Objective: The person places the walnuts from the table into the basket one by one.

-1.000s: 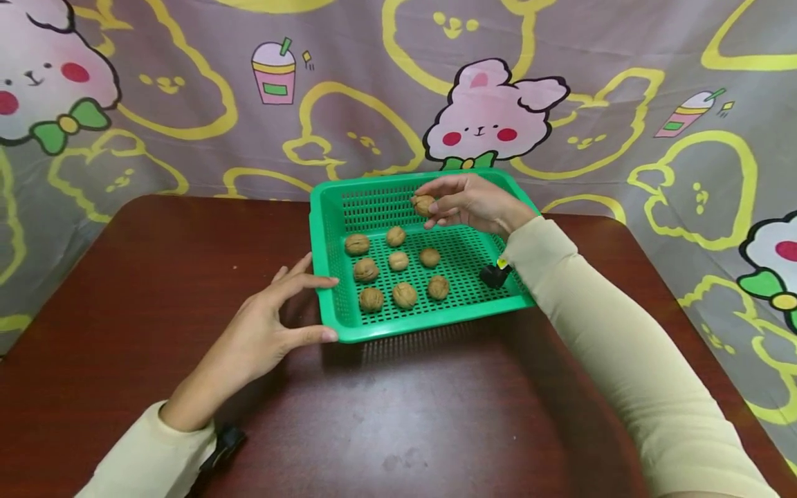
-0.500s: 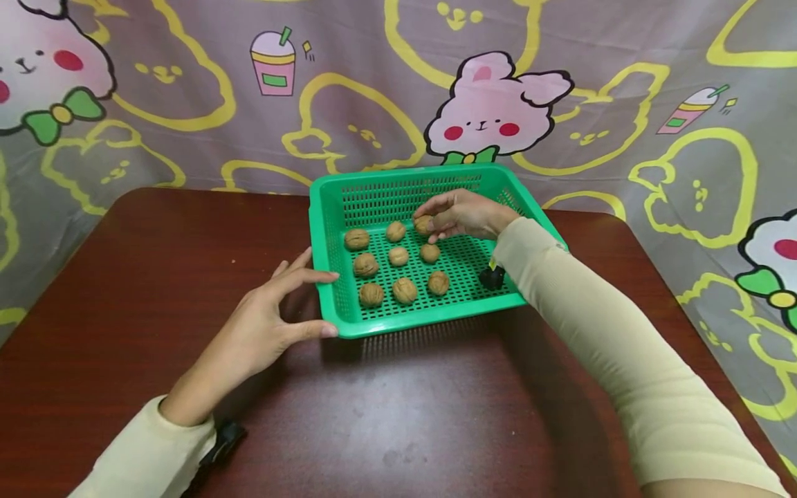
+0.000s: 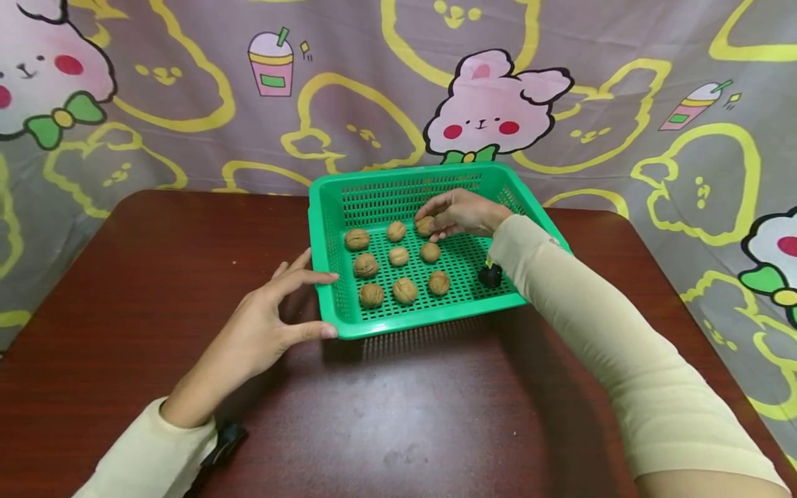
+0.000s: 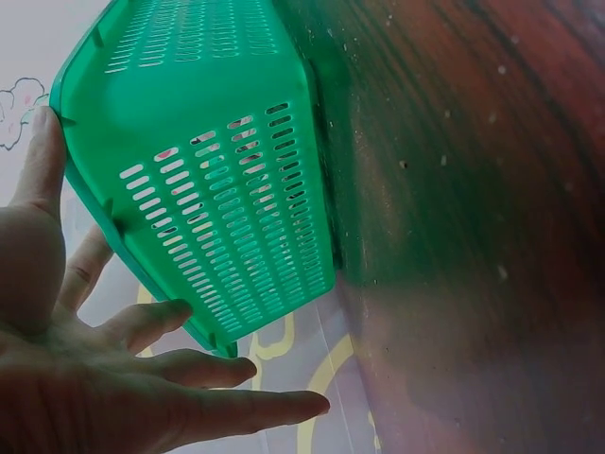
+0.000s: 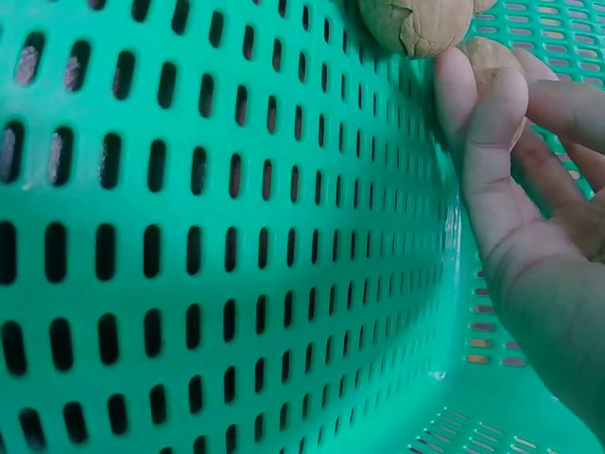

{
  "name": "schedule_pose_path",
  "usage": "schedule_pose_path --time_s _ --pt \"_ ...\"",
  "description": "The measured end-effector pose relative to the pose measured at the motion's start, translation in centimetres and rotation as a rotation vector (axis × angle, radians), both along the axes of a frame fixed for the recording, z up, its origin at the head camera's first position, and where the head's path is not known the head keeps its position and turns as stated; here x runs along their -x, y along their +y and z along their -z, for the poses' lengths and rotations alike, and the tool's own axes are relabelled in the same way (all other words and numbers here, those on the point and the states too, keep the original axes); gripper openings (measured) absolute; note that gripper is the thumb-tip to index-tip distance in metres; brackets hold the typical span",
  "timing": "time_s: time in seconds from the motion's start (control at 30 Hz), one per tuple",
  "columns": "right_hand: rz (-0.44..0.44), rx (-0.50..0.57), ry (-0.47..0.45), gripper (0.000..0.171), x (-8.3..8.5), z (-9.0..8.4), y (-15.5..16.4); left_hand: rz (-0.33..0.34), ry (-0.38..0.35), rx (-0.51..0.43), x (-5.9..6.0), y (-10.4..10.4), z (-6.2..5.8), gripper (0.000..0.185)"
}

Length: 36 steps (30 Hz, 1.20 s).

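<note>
A: Where does the walnut (image 3: 425, 225) sit relative to the hands?

B: It is pinched in the fingertips of the right hand (image 3: 457, 213), low over the basket (image 3: 324, 277) floor, at the right end of the back row. I cannot tell whether it touches the mesh yet. In the right wrist view the thumb and fingers (image 5: 492, 123) curl round the walnut, with a neighbouring walnut (image 5: 416, 24) just beside it.

A: And the left hand?

B: The left hand (image 3: 268, 325) is flat on the table (image 3: 156, 277), fingers straight and spread, fingertips touching the near left corner of the basket. It grips nothing. The left wrist view shows the same: open palm (image 4: 104, 378) against the outside of the slotted green wall (image 4: 236, 227).

A: Which hand is nearer the walnut?

B: The right, plainly; it holds it. The left is well apart, outside the rim.

A: Layout inside?

B: Eight other walnuts (image 3: 398, 256) lie in loose rows of three, running left to right along the basket's long side. The held one fills the ninth spot, directly behind the middle row's right-hand walnut (image 3: 429, 252). The walnut is roundish, so no real long axis to speak of.

A: Any writing or brands?

B: None readable. The backdrop cloth (image 3: 187, 90) shows cartoon rabbits and drink cups only. A small black object (image 3: 490, 276) shows under the right sleeve; no label visible.
</note>
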State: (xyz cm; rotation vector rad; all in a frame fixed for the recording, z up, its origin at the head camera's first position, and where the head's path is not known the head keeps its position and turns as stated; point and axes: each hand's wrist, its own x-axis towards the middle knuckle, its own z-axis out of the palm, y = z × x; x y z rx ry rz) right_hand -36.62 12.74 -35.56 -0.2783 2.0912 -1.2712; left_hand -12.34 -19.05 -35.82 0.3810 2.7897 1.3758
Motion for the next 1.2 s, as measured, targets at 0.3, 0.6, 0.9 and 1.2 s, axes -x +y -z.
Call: schedule_pose_path --time_s 0.3,0.6,0.9,1.2 --pt "-0.017 -0.087 0.048 0.034 0.2 -0.6 -0.4 -0.009 0.000 0.001 0.1 -0.4 0.1 0.065" --pt "-0.027 -0.092 0.066 0.041 -0.1 -0.2 -0.2 0.011 0.010 -0.029 0.3 -0.5 0.6 0.065" --pt "-0.022 -0.112 0.100 0.038 -0.3 -0.4 -0.3 0.018 0.015 -0.023 0.6 -0.5 0.7 0.065" --pt "-0.006 -0.169 0.151 0.038 -0.8 -3.1 0.0 0.011 0.009 -0.013 0.8 -0.7 1.0 0.064"
